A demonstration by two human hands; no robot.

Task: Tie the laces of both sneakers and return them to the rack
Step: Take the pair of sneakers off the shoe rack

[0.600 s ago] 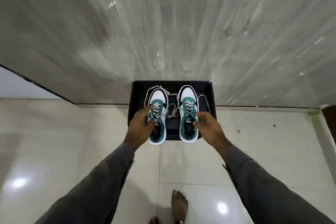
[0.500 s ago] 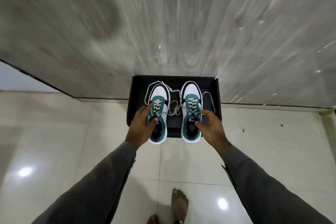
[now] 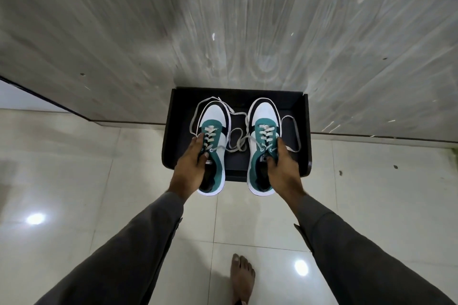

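Two teal, white and black sneakers stand side by side on a low black rack (image 3: 303, 131) against the wall, heels poking past its front edge. My left hand (image 3: 192, 167) grips the left sneaker (image 3: 213, 131) at its collar, thumb inside the opening. My right hand (image 3: 281, 168) grips the right sneaker (image 3: 264, 131) the same way. The grey laces (image 3: 235, 142) are untied and trail loose between and beside the shoes.
A grey wood-grain wall (image 3: 247, 32) rises right behind the rack. Glossy pale floor tiles (image 3: 74, 181) spread all around. My bare foot (image 3: 241, 277) stands on the tiles near the bottom of the view, between my grey sleeves.
Both hands have closed onto the sneakers' collars, fingers sliding into the openings. The view has drawn closer to the rack, and the sneakers' heels now overhang its front edge further.
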